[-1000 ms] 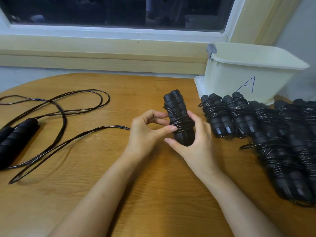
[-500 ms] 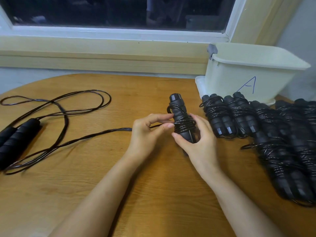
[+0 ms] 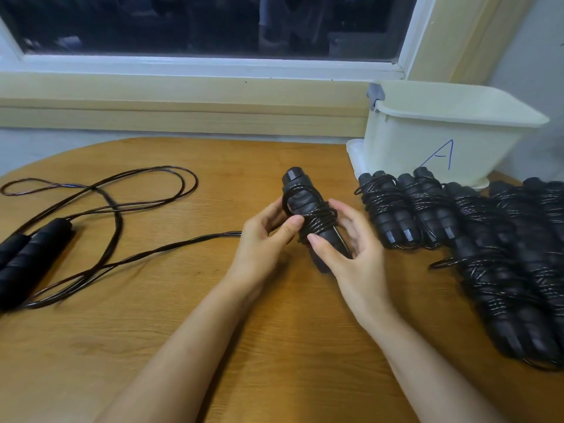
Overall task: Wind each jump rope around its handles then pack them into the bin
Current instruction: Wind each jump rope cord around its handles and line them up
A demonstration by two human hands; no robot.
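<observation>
Half-wound jump rope (image 3: 308, 215): we see its two black handles held together, tilted, left of the bin (image 3: 427, 141) and nearer us than it. The lower end is close to the counter (image 3: 152, 346), contact unclear. Cord coils wrap the middle of the pair, one slack loop higher up. Right hand (image 3: 354, 257): fingers (image 3: 343, 213) curled round the back of the pair, thumb on the front below the coils, so grasping it. Left hand (image 3: 262, 239): thumb pressed onto the coils, fingers behind, also clenched on the rope. Unwound tail (image 3: 171, 248): doubled strand leaving the left hand, running along the counter away from the bin. Wound ropes (image 3: 503, 248): we count several finished bundles on the counter, the nearest touching or just short of the bin's front wall, the rest spreading from it toward us. Loose jump rope (image 3: 100, 206): well to the left of the bin, cord in open loops, its loose handles (image 3: 33, 254) side by side at the frame edge. Bin: cream, blue letter A on the front wall, we cannot see inside. Window sill (image 3: 183, 96) runs behind the bin
</observation>
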